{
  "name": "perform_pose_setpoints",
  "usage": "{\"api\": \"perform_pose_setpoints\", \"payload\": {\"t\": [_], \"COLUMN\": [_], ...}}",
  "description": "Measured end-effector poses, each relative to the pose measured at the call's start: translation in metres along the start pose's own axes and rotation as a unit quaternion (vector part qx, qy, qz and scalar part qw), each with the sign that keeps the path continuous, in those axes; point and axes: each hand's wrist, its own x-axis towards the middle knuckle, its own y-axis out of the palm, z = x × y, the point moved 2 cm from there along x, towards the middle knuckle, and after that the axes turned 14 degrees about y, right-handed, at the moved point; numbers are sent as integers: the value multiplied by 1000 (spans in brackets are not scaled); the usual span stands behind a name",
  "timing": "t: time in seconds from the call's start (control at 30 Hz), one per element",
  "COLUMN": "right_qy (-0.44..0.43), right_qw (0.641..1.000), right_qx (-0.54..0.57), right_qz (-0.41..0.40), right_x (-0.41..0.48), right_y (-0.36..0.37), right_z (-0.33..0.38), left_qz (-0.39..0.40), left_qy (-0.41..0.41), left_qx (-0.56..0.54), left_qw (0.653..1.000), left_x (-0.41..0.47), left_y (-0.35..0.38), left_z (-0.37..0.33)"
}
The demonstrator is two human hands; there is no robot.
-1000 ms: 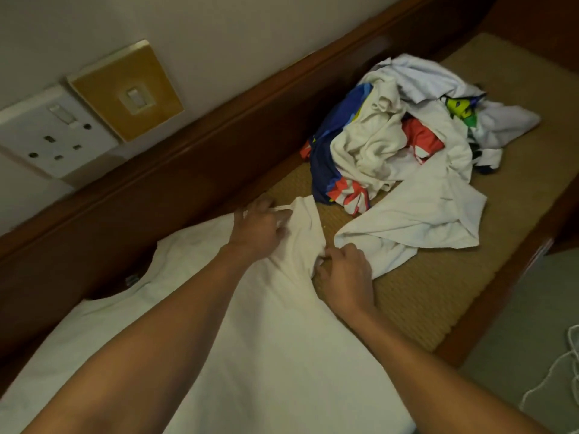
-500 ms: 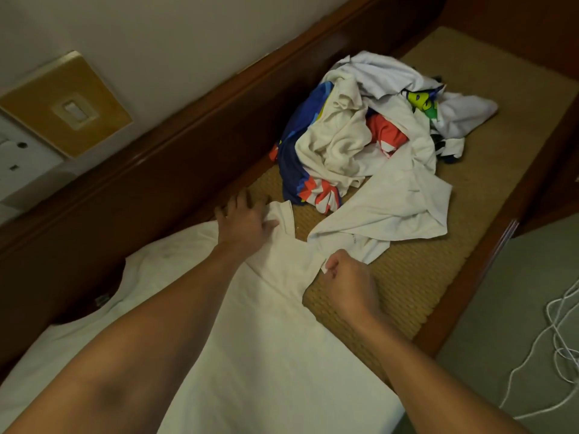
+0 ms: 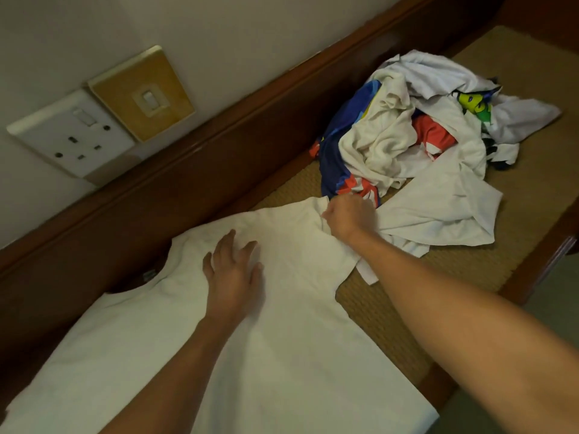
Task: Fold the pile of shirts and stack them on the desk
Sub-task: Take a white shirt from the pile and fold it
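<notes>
A white T-shirt [image 3: 282,355] lies spread flat on the woven-topped desk [image 3: 463,270], collar toward the wooden back rail. My left hand [image 3: 233,274] presses flat on its shoulder area, fingers spread. My right hand [image 3: 347,214] grips the end of the shirt's sleeve, stretched out toward the pile. The pile of crumpled shirts [image 3: 416,145], white with blue, red and green prints, sits just beyond the sleeve at the right.
A dark wooden rail [image 3: 194,170] runs along the desk's back under the wall. A white socket [image 3: 72,136] and a gold switch plate [image 3: 141,92] are on the wall. The desk's front edge [image 3: 545,261] drops to grey floor at the right.
My left hand let go of the sleeve and moved back onto the shoulder, flat. My right hand moved up and out, pulling the sleeve straight toward the pile.
</notes>
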Motion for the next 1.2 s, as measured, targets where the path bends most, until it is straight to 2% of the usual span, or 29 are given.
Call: {"api": "perform_pose_setpoints", "payload": {"t": [0.1, 0.23, 0.33, 0.53, 0.6, 0.7, 0.77, 0.87, 0.97, 1.1, 1.2], "right_qy": [-8, -1, -23, -52, -79, -152, -212, -305, -382, -473, -530], "right_qw": [999, 999, 998, 996, 995, 988, 973, 941, 901, 840, 799], "right_qx": [36, -24, -1, -12, 7, -6, -18, -19, -48, -83, -106], "right_qz": [-27, 42, 64, -78, -55, 29, 93, 144, 199, 253, 263], "right_x": [15, 7, 1, 13, 10, -18, -52, -115, -184, -273, -329], "right_y": [-13, 3, 15, -24, -29, -21, -9, 15, 45, 86, 110], "right_z": [0, 7, 13, 14, 23, 50, 76, 121, 162, 206, 231], "left_qz": [11, 21, 21, 35, 39, 34, 41, 44, 0, -66, -104], "left_qy": [-18, -48, -75, -100, -127, -180, -223, -292, -372, -516, -590], "left_qx": [3, -7, -25, -13, -4, 1, 2, 10, 13, 4, -19], "left_qw": [1000, 999, 997, 994, 991, 983, 974, 955, 928, 854, 801], "left_x": [-36, -67, -83, -137, -163, -209, -242, -292, -339, -393, -428], "left_y": [-7, -9, -8, -11, -14, -19, -23, -31, -45, -60, -59], "left_z": [18, 32, 33, 50, 58, 69, 77, 89, 96, 99, 109]}}
